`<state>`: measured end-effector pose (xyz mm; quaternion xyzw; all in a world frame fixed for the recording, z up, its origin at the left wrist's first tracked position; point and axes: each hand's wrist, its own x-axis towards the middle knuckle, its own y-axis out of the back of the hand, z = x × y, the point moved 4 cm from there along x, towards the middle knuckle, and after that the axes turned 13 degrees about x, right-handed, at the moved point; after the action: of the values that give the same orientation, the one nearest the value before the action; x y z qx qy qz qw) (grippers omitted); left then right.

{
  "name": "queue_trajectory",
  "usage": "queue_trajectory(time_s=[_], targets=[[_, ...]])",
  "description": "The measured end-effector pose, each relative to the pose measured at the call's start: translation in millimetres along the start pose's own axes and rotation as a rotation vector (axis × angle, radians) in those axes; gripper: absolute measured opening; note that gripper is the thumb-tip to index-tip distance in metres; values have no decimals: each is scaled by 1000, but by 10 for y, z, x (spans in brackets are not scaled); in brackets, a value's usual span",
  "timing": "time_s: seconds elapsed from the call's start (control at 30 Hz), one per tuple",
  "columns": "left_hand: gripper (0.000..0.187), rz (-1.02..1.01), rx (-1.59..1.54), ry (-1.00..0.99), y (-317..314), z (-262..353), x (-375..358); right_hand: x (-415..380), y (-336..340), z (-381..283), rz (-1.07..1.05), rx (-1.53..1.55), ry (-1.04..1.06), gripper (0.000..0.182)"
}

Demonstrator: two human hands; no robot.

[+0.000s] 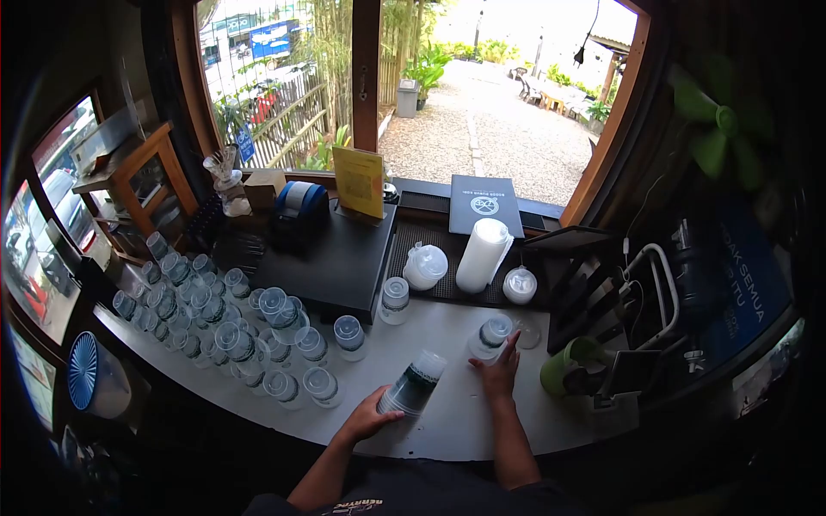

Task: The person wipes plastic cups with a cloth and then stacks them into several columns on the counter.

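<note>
Dark shirt (430, 492), at the near edge of the bench (456, 417). Stack of cups (413, 387), tilted, near that edge: best held lightly and low, it would seem, so that thin walls keep their shape and the cups stay aligned. Left hand (367, 419): fingers curl closed around the stack's lower end. Right hand (498, 377): fingers part widely beside a standing cup (490, 336) farther from the edge; whether they touch it cannot be told.

The single view looks from the person's head, close in at the near side of the counter (465, 423). It faces forward and down over it, toward the window (366, 95) beyond
</note>
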<state>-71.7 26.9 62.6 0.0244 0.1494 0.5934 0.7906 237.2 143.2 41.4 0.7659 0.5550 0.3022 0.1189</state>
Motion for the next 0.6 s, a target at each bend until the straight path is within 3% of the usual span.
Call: queue_trajectory(time_s=[0.07,0.17,0.2,0.27,0.3,0.37,0.6], targets=[[80,38,36,-41,39,30,27,-94,46,-6,100,207,-16,132],[81,17,84,-63,-18,34,37,-437,12,-334,-152,754,-147,131],[81,-9,66,-52,-44,109,70,-571,-45,-524,-356,996,-309,130],[81,-55,51,-40,-136,152,137,-816,-209,-830,-624,1170,-381,137],[80,-52,73,-51,-174,159,185,-906,-324,-747,-707,943,-229,134],[78,-43,120,-68,-200,169,224,-893,-230,-1046,-641,1045,-377,128],[75,-102,246,-49,-164,288,279,-843,-161,-1035,-606,1135,-433,113]])
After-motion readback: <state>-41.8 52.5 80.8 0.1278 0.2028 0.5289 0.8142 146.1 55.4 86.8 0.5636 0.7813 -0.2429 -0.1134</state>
